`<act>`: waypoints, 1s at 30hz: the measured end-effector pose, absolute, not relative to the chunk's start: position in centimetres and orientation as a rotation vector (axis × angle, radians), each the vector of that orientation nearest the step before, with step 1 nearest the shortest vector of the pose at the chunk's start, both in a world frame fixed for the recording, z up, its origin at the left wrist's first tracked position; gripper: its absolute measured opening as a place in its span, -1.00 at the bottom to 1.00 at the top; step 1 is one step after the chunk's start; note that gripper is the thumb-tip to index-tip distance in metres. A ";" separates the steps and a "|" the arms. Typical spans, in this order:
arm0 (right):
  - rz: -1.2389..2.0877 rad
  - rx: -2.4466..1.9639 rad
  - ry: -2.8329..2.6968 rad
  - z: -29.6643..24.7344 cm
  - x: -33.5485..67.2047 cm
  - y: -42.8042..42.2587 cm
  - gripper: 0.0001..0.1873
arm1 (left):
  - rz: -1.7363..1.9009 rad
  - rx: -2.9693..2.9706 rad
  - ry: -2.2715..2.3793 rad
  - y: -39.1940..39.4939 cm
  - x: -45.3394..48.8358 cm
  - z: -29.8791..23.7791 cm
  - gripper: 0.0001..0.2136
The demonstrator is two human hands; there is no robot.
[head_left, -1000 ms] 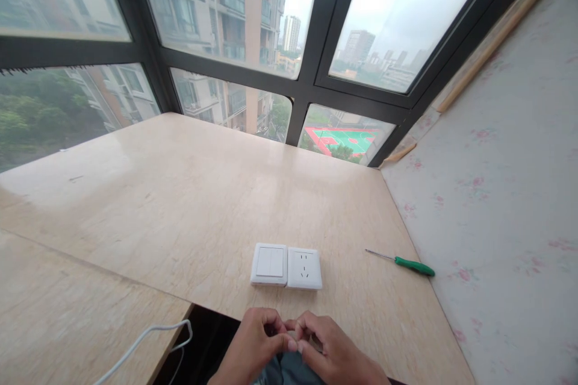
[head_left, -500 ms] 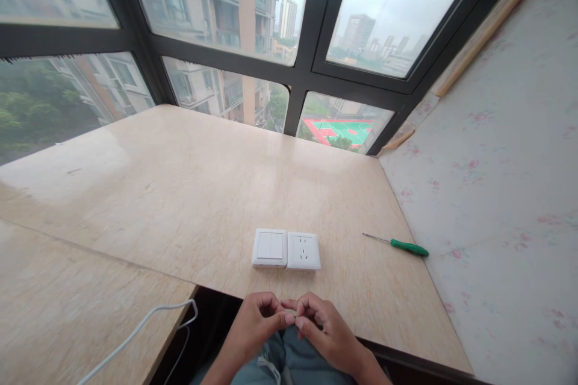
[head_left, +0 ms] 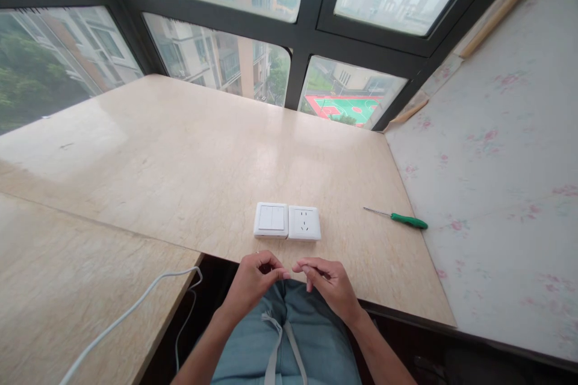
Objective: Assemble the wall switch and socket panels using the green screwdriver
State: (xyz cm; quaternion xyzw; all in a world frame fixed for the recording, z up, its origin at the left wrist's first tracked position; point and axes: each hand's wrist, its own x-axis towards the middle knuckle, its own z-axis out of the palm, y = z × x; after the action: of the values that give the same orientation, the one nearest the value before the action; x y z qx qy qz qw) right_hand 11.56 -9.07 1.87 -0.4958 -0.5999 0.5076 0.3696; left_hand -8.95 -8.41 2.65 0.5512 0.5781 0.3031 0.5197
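My left hand (head_left: 261, 275) is over my lap at the front edge of the sill, thumb and forefinger pinched together. Whatever lies in that pinch, if anything, is too small to name. Across a narrow gap, my right hand (head_left: 329, 284) has its thumb pressed against its bent fingers, and I cannot make out anything between them. Just beyond both hands, a white wall switch (head_left: 271, 219) with wide rockers lies face up. Close against its right side is a white wall socket (head_left: 304, 222) with several slots. Neither hand touches them.
A screwdriver (head_left: 406, 220) with a green handle lies to the right, near the papered wall (head_left: 506, 192). A white cable (head_left: 135, 306) runs over the left section of the stone-patterned sill (head_left: 180, 162). Dark-framed windows (head_left: 298, 41) stand behind.
My hands have come apart from fingertip contact, leaving a small gap. The view has tilted downward, so everything sits higher in it and more of my lap shows.
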 end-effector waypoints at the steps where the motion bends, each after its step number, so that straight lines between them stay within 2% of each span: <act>1: 1.301 -1.279 -1.544 1.8 11.5 -9.0 -0.66 | 0.723 1.342 1.383 -8.3 -8.9 2.6 -0.69; 19: 1.246 -1.106 -2.069 2.5 11.9 -7.2 -0.74 | 0.508 1.361 1.352 -6.7 -8.9 3.1 -0.88; 24: 1.078 -1.027 -2.231 2.2 12.0 -6.7 -0.73 | 0.454 1.356 1.359 -6.4 -8.8 3.3 -0.89; 30: 0.820 -0.806 -2.278 2.2 11.9 -6.3 -0.78 | 0.435 1.308 1.314 -5.8 -9.0 2.9 -0.82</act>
State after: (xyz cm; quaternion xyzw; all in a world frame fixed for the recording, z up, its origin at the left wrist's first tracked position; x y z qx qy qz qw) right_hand 11.88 -6.32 2.16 -0.3024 -0.8541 0.3075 0.2907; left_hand -8.99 -5.82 2.92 0.5595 0.5623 0.1863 0.5797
